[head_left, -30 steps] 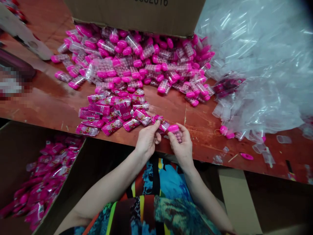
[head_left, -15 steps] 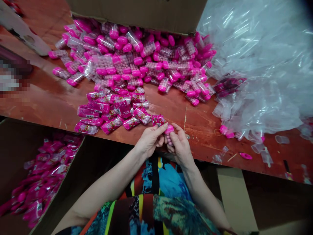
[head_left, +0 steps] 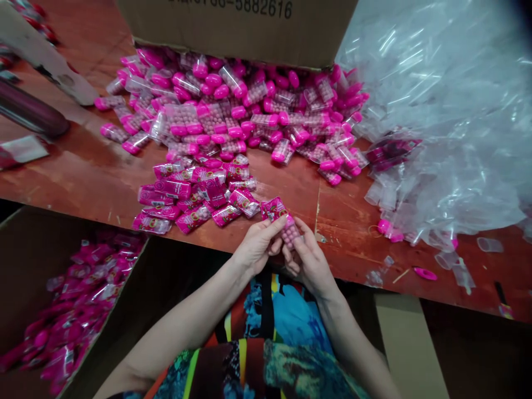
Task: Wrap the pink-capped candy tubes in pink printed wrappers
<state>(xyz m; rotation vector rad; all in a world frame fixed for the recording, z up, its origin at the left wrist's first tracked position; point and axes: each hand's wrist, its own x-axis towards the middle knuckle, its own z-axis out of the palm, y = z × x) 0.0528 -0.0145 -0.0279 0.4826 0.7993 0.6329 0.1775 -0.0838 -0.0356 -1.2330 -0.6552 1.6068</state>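
My left hand (head_left: 256, 246) and my right hand (head_left: 308, 258) meet at the near edge of a red-brown table (head_left: 83, 172). Between them is a clear tube of pink beads (head_left: 290, 233), partly inside a pink printed sleeve (head_left: 274, 209). The left fingers pinch the sleeve; the right fingers grip the tube. Just left of my hands lies a small heap of sleeved tubes (head_left: 195, 194). Farther back spreads a big pile of bare tubes with pink caps (head_left: 249, 111).
A cardboard box (head_left: 236, 27) stands at the back over the pile. A mass of clear plastic bags (head_left: 449, 111) covers the right side. An open carton (head_left: 25, 255) at lower left holds several finished pink packs (head_left: 75, 305). Loose caps and clear tubes (head_left: 424, 272) lie at right.
The tube turned from lying across my right fingers to pointing into the sleeve, and has gone further into it. My hands have drawn closer together.
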